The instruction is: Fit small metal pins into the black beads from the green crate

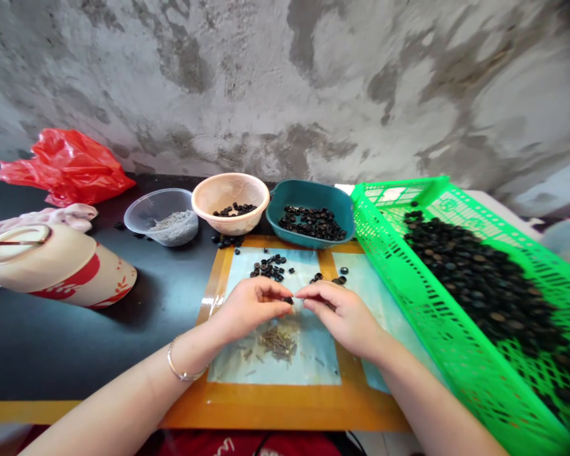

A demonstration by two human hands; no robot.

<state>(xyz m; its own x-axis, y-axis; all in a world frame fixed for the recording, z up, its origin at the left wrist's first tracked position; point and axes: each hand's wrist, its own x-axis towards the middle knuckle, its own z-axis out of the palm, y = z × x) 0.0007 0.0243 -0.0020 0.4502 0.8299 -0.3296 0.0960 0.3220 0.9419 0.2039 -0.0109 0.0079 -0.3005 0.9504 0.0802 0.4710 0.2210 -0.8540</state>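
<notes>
My left hand (pixel 247 308) pinches a small black round piece (pixel 288 300) between thumb and fingers, above a pale blue sheet (pixel 313 361). Facing it from the right, close to the piece, my right hand (pixel 349 316) has its thumb and fingers drawn together; whatever lies between them is too small to make out. Below the hands is a pile of short, thin, brass-coloured pins (pixel 278 342). Beyond the left hand lies a cluster of black round pieces (pixel 268 268), and several more (pixel 341 278) lie past the right hand.
Along the back stand a clear bowl (pixel 135 212) of thin silvery bits, a pink bowl (pixel 204 206) and a teal basin (pixel 308 240) with black pieces. A green crate (pixel 437 316) full of them fills the right side. At left are a tumbler (pixel 76 269) and red bag (pixel 76 168).
</notes>
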